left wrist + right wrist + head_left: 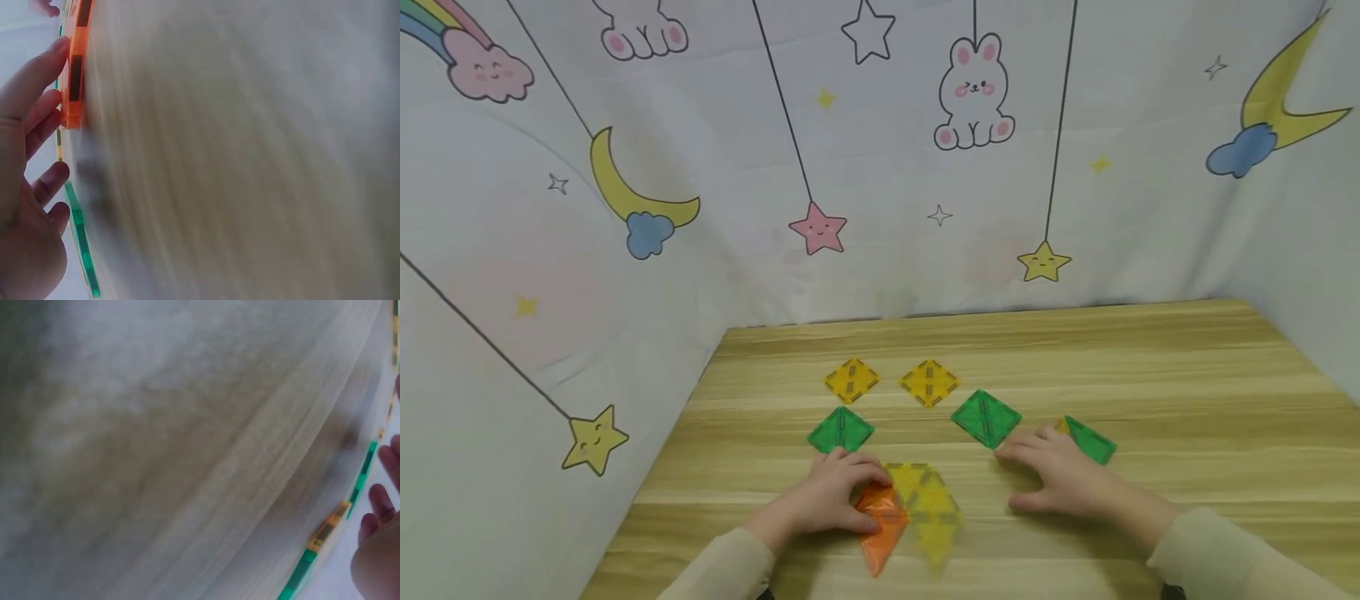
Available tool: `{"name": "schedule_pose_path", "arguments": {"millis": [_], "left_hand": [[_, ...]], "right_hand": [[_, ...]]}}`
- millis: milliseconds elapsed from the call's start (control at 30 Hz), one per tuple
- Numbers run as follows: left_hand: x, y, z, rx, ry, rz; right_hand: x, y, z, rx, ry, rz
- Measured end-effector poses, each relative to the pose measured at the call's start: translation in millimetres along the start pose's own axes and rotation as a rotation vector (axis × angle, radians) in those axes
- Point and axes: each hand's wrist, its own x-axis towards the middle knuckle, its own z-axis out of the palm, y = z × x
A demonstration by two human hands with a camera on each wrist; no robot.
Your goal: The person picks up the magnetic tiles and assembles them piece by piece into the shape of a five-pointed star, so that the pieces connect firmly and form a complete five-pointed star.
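Left hand (833,493): thumb and fingers gripping orange triangular tiles (884,533), lower centre of frame | yellow triangular tiles (931,504), blurred, just right of them | right hand (1063,479): spread wide, thumb apart, lower right of centre | green diamond (987,419) near its fingertips, green tile (1092,442) partly hidden behind | wood-grain bench (1187,375) beneath

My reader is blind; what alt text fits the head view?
A person's left hand holds translucent orange triangular tiles beside yellow triangles on a wood-patterned table; the right hand is by a translucent green diamond. Behind is white cloth printed with stars and rabbits.
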Motion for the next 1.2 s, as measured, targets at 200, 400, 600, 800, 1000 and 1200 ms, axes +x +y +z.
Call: {"name": "schedule_pose_path", "arguments": {"millis": [200, 400, 600, 800, 1000, 1200], "left_hand": [[12.3, 7.9, 8.4, -0.021, 0.026, 0.004], [25.3, 17.7, 13.5, -0.046, 0.011, -0.006], [39.7, 29.4, 19.2, -0.036, 0.009, -0.029], [52.0, 41.5, 22.8, 0.0, 0.016, -0.021], [61.0, 50.4, 27.3, 0.014, 0.014, -0.014], [66.2, 54.6, 28.0, 0.01, 0.013, -0.008]], "right_hand": [[-2.3, -4, 0, -0.014, -0.016, 0.003], [-5.3, -3, 1, -0.024, 0.004, -0.017], [-12.5, -1, 5, -0.024, 0.001, -0.053], [-18.7, 1, 8, -0.035, 0.044, -0.081], [-25.1, 0, 5, -0.025, 0.03, -0.046], [-30.4, -1, 1, -0.02, 0.021, -0.011]]}}
